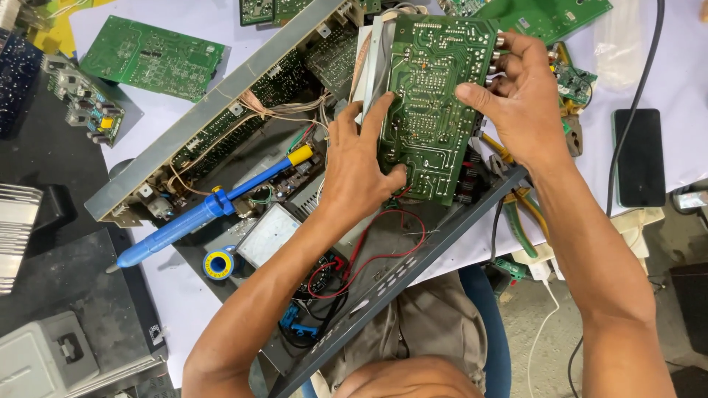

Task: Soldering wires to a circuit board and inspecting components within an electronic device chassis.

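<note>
Both my hands hold a green circuit board, solder side up, over an open metal chassis full of boards and wires. My left hand grips the board's left edge, thumb on its lower part. My right hand grips its right edge near the round connectors. A blue desoldering pump with a yellow plunger lies across the chassis. An analogue multimeter with red and black leads sits below it.
A loose green board lies at the top left, another at the top right. A black phone rests at the right. A solder reel, pliers and a grey box lie around.
</note>
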